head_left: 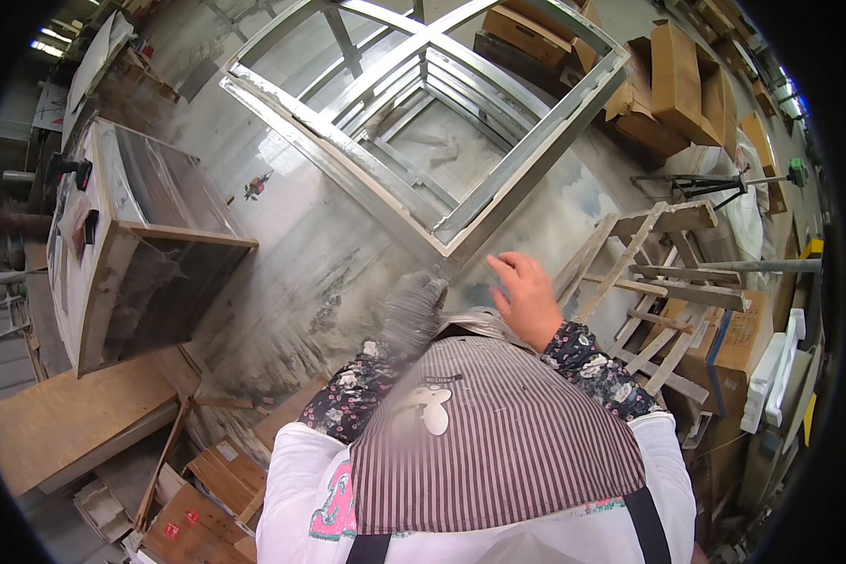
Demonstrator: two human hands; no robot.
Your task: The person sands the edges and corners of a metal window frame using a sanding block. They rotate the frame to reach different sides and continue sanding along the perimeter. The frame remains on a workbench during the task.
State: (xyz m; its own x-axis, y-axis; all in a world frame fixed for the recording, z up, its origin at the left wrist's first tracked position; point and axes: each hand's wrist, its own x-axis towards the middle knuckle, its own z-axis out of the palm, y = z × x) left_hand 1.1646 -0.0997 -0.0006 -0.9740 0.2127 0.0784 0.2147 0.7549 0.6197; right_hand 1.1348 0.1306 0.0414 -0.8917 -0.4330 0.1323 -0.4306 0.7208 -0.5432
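Note:
My left hand, in a grey knit glove, is in front of the striped apron, close to its far edge. Blur smears its fingers, and whether they grip anything does not show. My right hand is bare, with thumb and fingers apart and nothing visible between them. It hovers just right of the apron's far edge, where a dark fold gapes. Dark floral sleeve covers wrap both forearms. Beyond the hands stands a large metal frame of silvery square tubes, its nearest corner just ahead of them. Neither hand touches it.
At left stands a wrapped cabinet-like box with a cordless drill on top. A wooden stepladder-like rack is close on the right. Cardboard boxes pile up at the far right; wooden boards lie at lower left.

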